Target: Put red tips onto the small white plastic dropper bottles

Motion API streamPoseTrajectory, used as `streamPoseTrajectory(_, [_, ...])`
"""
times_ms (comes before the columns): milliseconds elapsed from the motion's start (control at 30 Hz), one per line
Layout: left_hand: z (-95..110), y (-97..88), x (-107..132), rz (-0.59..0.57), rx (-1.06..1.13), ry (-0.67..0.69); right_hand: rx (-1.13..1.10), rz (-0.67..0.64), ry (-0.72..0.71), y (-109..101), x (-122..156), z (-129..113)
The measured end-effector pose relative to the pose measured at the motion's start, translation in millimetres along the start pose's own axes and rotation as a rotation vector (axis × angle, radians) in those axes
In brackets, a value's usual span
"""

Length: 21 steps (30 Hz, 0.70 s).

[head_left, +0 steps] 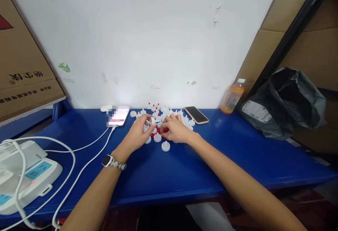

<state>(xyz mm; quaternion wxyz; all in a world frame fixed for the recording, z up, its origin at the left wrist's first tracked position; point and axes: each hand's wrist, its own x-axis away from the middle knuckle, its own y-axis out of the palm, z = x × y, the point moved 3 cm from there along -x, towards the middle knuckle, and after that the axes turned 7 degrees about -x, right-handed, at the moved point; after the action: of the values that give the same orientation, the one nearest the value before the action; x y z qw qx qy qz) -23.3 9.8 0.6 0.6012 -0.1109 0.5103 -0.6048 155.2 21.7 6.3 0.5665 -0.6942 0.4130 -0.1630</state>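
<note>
A glossy blue table (179, 180) stands against the wall, and at its far middle lies a loose heap of white nozzle caps (166, 111) with small red pieces (152, 136) among them, one cap sitting apart on the near side. Left of the heap are a lit phone (121, 115) and a small white object (105, 108), with a white power strip (49, 176) and cables (91, 160) at the near left; to the right lie a dark-screened phone (196, 114), an orange-tinted bottle (232, 98) and a black plastic bag (266, 116)
</note>
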Motion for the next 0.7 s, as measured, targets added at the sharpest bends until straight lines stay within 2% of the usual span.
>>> streamPoseTrajectory(133, [2.0,-0.8,-0.1,-0.001,0.000,0.007,-0.001,0.032,-0.006,4.1,-2.6,4.9])
streamPoseTrajectory(300, [3.2,-2.0,-0.5,0.009,0.011,0.011,-0.057,0.121,0.032,-3.7,-0.5,10.6])
streamPoseTrajectory(567, [4.9,-1.5,-0.4,-0.001,0.000,0.002,0.017,0.026,0.059,-0.1,0.5,6.2])
streamPoseTrajectory(633, [4.9,-1.5,-0.4,-0.005,0.006,-0.004,0.001,0.060,0.042,1.1,-0.4,6.0])
streamPoseTrajectory(700, [4.9,-1.5,-0.3,-0.007,0.018,-0.011,-0.074,0.150,0.038,-0.3,-0.8,7.2])
